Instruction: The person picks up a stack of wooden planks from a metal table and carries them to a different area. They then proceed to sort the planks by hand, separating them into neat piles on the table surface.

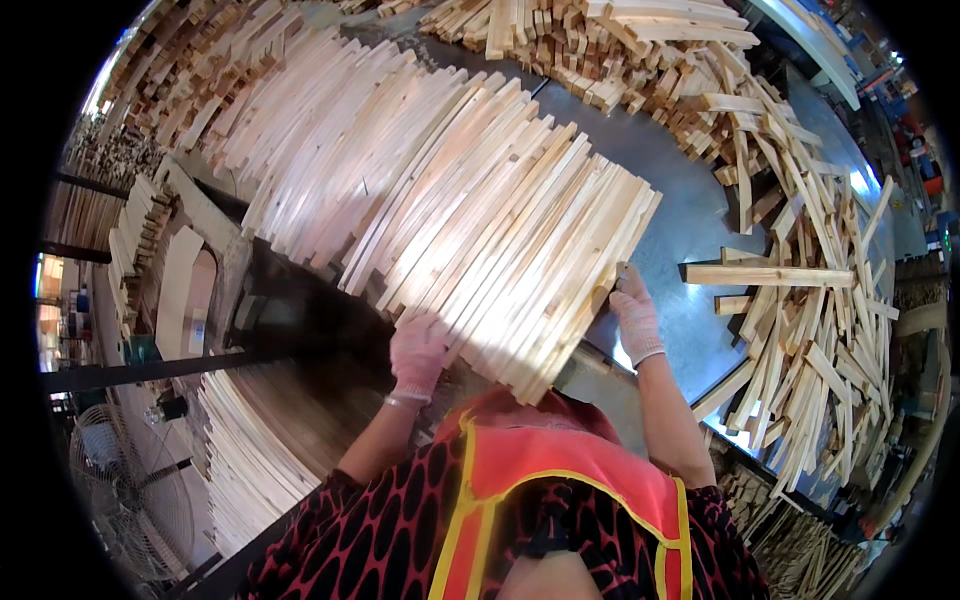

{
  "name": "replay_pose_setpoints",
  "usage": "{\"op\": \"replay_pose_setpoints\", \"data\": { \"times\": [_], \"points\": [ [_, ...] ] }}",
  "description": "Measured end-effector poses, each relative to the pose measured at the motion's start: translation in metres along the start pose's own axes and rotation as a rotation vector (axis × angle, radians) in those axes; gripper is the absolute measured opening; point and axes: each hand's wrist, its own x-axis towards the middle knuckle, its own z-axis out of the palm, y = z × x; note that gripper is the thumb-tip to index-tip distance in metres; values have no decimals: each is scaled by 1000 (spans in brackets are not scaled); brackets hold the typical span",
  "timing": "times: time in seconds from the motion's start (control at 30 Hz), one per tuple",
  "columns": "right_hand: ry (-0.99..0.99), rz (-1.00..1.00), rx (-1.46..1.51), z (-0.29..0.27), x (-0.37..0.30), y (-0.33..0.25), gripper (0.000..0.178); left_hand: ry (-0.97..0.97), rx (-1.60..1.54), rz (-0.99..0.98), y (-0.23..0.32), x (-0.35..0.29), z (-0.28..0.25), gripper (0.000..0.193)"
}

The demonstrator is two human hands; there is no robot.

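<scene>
A long row of pale wooden strips (510, 225) lies side by side across the metal table, slanting away to the upper left. My left hand (418, 350), in a pinkish knit glove, is at the near ends of the strips, its fingers bent against them. At the right edge of the row is my right hand (637, 315), gloved alike, with its fingers closed. A small dark-greyish piece shows at its fingertips beside the outermost strip; what it is I cannot make out.
Loose strips (820, 360) lie in a jumbled heap on the metal table (690, 235) to the right, one strip (770, 275) jutting toward me. Stacked wood blocks (600, 75) fill the far side. At lower left are a strip stack (255, 465) and a caged fan (130, 490).
</scene>
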Motion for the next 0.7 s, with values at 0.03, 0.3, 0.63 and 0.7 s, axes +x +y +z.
{"op": "replay_pose_setpoints", "data": {
  "times": [0.03, 0.3, 0.63, 0.7],
  "points": [
    [-69, 10, 60, -7, 5, 2, 73, 112, -22, -111, -18, -26, 2, 32],
    [-154, 227, 130, -39, 1, 30, 87, 375, -1409, -926, -67, 27, 8, 48],
    [42, 185, 154, -86, 24, -19, 69, -407, -570, -814, -14, -36, -4, 68],
    [40, 145, -66, -101, 36, -8, 85, -385, -455, -545, 28, 18, -13, 85]
  ]
}}
